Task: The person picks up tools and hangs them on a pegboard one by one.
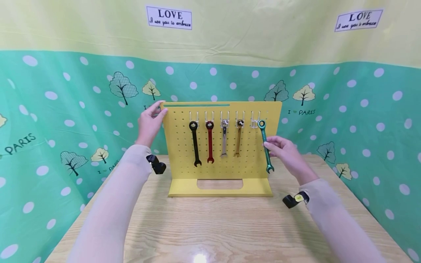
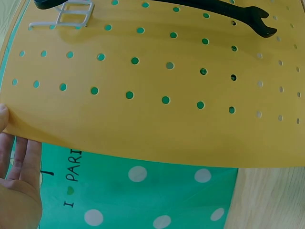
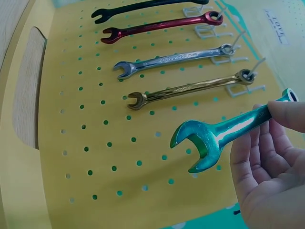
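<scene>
A green combination wrench [image 1: 265, 149] is pinched between the thumb and fingers of my right hand [image 1: 289, 155], its ring end up. That ring is close to the rightmost white hook [image 1: 254, 123]; whether they touch I cannot tell. In the right wrist view, the green wrench's open jaw [image 3: 198, 143] points away from the palm. My left hand [image 1: 149, 124] grips the upper left corner of the yellow pegboard [image 1: 179, 146], thumb in front and fingers behind. Black [image 1: 195, 144], red [image 1: 210, 142], silver [image 1: 224, 140] and gold [image 1: 238, 140] wrenches hang from hooks in a row.
The pegboard's yellow base [image 1: 184, 187] stands on a wooden table [image 1: 210, 223]. Behind and at both sides hangs a green and yellow curtain [image 1: 210, 80] with dots and trees. Each wrist wears a small black camera, such as the left one [image 1: 156, 164].
</scene>
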